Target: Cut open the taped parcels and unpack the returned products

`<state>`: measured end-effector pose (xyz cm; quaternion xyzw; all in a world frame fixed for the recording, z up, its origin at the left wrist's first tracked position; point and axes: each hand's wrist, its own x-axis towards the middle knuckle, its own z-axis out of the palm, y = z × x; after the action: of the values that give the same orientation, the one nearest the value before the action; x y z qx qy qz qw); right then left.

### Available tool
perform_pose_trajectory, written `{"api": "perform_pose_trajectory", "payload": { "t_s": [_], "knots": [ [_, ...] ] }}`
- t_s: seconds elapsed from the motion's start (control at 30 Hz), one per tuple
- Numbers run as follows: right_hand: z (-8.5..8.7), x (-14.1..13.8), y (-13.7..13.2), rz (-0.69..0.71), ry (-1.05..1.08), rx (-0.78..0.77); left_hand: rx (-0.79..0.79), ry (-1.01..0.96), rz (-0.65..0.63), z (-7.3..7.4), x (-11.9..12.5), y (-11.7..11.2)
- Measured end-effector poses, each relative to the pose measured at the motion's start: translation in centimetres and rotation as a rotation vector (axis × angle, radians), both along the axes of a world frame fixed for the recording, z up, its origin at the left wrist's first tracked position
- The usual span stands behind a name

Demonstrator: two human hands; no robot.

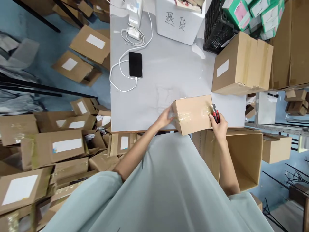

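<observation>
A small taped cardboard box lies at the near edge of the grey table. My left hand presses against the box's left end, fingers curled on its taped side. My right hand is at the box's right end, closed round a red and black tool that looks like a tape dispenser or cutter, held against the box.
A black phone on a white cable lies further back on the table, beside a white bin, a black crate and a large carton. An open carton stands below right. Many labelled boxes are piled on the floor at left.
</observation>
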<state>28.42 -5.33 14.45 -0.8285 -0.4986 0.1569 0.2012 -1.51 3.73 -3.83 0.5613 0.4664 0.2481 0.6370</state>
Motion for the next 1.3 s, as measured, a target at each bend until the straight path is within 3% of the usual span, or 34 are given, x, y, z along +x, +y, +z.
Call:
{"api": "perform_pose_trajectory", "payload": {
  "t_s": [0.1,0.2,0.27,0.33,0.47,0.6,0.73,0.9,1.3],
  "knots": [
    [-0.9,0.0,-0.3,0.008,-0.078,0.017,0.13,0.018,0.168,5.6,-1.1,1.6],
    [-1.0,0.0,-0.4,0.016,-0.151,0.021,0.251,-0.019,0.158,11.3,-1.3,3.3],
    [-0.3,-0.4,-0.6,-0.028,-0.202,0.025,0.257,0.024,0.126,13.9,-1.2,4.1],
    [0.9,-1.1,-1.3,-0.119,-0.219,0.04,0.216,0.047,0.124,15.0,-1.0,4.4],
    [3.9,-4.2,-3.1,-0.166,-0.017,-0.009,0.135,0.011,0.164,15.1,-0.8,4.1],
    [5.5,-8.9,-3.8,0.056,0.183,-0.157,0.115,-0.007,0.208,14.7,-0.6,3.8],
    [5.0,-12.2,-2.9,0.281,0.053,-0.182,0.11,0.004,0.216,14.1,-0.4,3.7],
    [4.4,-13.5,-1.8,0.33,-0.13,-0.257,0.126,-0.038,0.207,13.3,-0.5,3.6],
    [5.7,-15.2,-1.1,0.361,-0.206,-0.342,0.148,-0.111,0.215,12.8,-0.7,3.4]
  ]
}}
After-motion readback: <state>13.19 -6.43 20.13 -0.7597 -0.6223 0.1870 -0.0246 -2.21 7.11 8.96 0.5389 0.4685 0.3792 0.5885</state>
